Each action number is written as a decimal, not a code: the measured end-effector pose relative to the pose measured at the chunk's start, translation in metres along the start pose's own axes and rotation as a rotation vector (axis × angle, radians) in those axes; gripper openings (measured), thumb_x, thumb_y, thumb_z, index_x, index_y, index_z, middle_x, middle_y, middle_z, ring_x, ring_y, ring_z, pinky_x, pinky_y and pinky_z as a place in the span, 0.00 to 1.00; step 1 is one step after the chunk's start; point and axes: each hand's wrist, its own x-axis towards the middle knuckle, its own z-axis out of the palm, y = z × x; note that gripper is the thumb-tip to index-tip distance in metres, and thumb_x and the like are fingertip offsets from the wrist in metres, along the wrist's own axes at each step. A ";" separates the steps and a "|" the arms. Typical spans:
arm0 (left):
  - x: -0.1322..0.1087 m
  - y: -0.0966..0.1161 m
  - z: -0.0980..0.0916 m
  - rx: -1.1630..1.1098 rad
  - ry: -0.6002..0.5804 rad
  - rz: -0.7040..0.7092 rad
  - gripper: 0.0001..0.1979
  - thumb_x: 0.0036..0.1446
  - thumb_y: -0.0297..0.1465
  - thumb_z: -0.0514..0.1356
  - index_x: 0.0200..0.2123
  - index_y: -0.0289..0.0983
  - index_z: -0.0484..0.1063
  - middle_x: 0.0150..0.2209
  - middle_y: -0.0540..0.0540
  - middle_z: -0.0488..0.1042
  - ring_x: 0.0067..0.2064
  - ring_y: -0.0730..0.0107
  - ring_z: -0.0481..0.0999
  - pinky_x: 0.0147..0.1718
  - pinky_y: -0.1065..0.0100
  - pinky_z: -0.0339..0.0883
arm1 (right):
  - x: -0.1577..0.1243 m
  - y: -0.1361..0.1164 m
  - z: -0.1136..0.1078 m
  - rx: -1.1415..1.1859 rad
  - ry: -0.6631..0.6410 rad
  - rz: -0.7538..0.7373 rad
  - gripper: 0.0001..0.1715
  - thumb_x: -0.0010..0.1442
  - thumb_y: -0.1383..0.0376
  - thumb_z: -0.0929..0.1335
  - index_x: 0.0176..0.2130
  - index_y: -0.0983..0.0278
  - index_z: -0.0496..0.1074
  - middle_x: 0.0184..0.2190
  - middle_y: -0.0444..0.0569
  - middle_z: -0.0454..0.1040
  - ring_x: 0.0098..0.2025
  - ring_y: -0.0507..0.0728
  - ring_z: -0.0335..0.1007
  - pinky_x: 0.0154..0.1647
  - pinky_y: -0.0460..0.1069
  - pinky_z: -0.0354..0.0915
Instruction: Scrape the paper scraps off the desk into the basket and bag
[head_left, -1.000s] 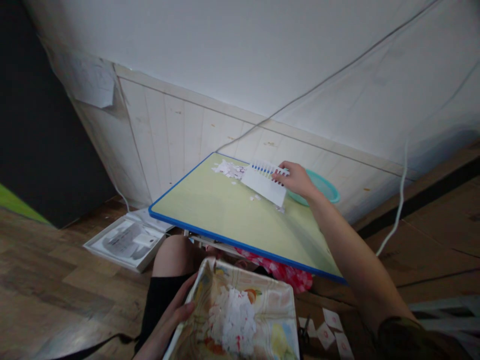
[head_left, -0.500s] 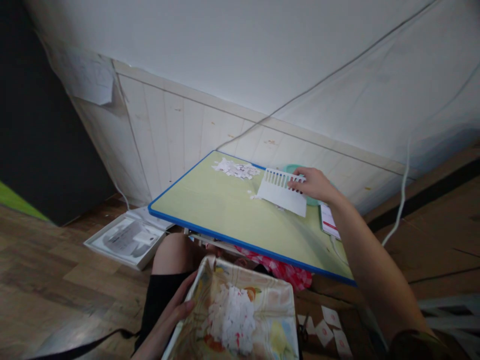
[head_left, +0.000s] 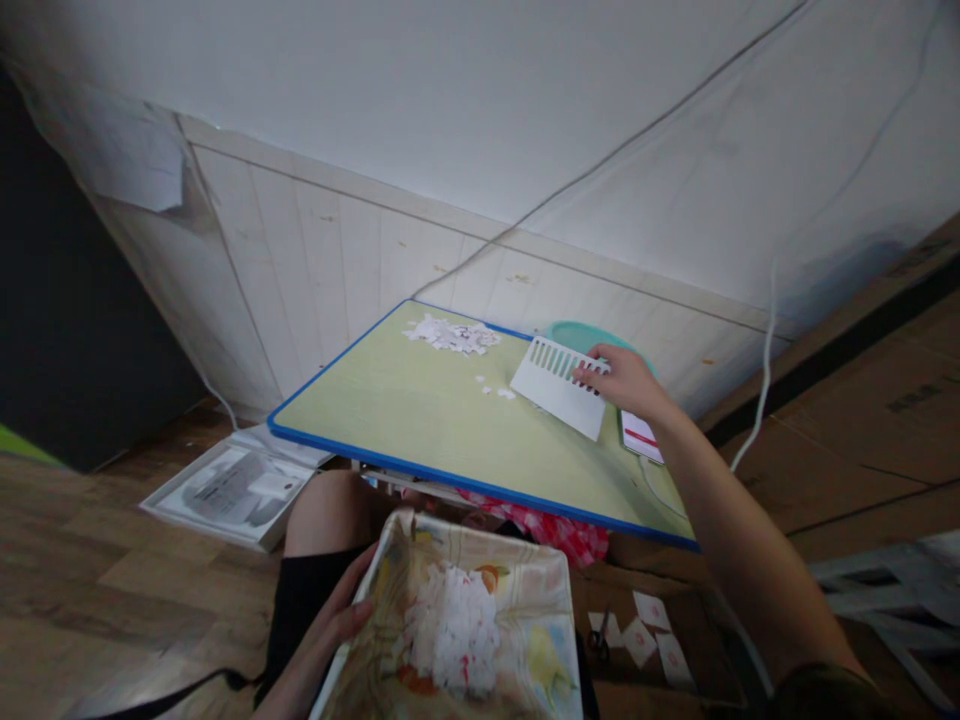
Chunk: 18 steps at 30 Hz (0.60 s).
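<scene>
My right hand (head_left: 624, 382) reaches out over the green blue-edged table (head_left: 420, 420) and grips a white slotted scraper (head_left: 559, 384) that lies on the tabletop. A pile of white paper scraps (head_left: 450, 335) sits at the table's far left corner, with a few loose bits (head_left: 495, 390) between it and the scraper. My left hand (head_left: 337, 620) holds the left rim of a patterned tray (head_left: 540, 600) below the table's near edge; a heap of white scraps (head_left: 457, 625) lies in the tray.
A teal plate (head_left: 574, 335) and a white card with a red stripe (head_left: 641, 438) lie by my right hand. An open white box (head_left: 225, 490) rests on the wooden floor at left. Small cards (head_left: 645, 640) lie on the floor. White cables (head_left: 757, 390) run along the wall.
My right hand has dragged the scraper rightward and nearer, away from the scrap pile, leaving a few bits behind. The tray and left hand have stayed put.
</scene>
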 end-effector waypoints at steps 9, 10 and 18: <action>-0.008 0.012 0.008 -0.105 0.008 -0.120 0.30 0.44 0.44 0.65 0.52 0.42 0.75 0.50 0.46 0.81 0.60 0.39 0.69 0.54 0.55 0.65 | -0.025 0.016 0.005 0.117 0.028 0.076 0.14 0.55 0.54 0.69 0.34 0.62 0.72 0.28 0.48 0.79 0.29 0.58 0.75 0.31 0.49 0.66; -0.009 0.014 0.007 -0.124 -0.004 -0.138 0.32 0.44 0.45 0.66 0.53 0.41 0.74 0.50 0.46 0.81 0.59 0.39 0.70 0.54 0.54 0.65 | -0.025 0.015 0.007 0.099 0.056 0.091 0.13 0.55 0.55 0.70 0.33 0.62 0.71 0.27 0.48 0.79 0.29 0.58 0.75 0.31 0.50 0.65; -0.014 0.021 0.010 -0.144 -0.016 -0.171 0.34 0.42 0.46 0.67 0.55 0.41 0.73 0.52 0.44 0.80 0.61 0.38 0.67 0.57 0.53 0.63 | -0.013 -0.015 0.056 0.295 0.144 0.154 0.14 0.56 0.55 0.68 0.35 0.63 0.70 0.30 0.48 0.80 0.30 0.58 0.75 0.31 0.50 0.67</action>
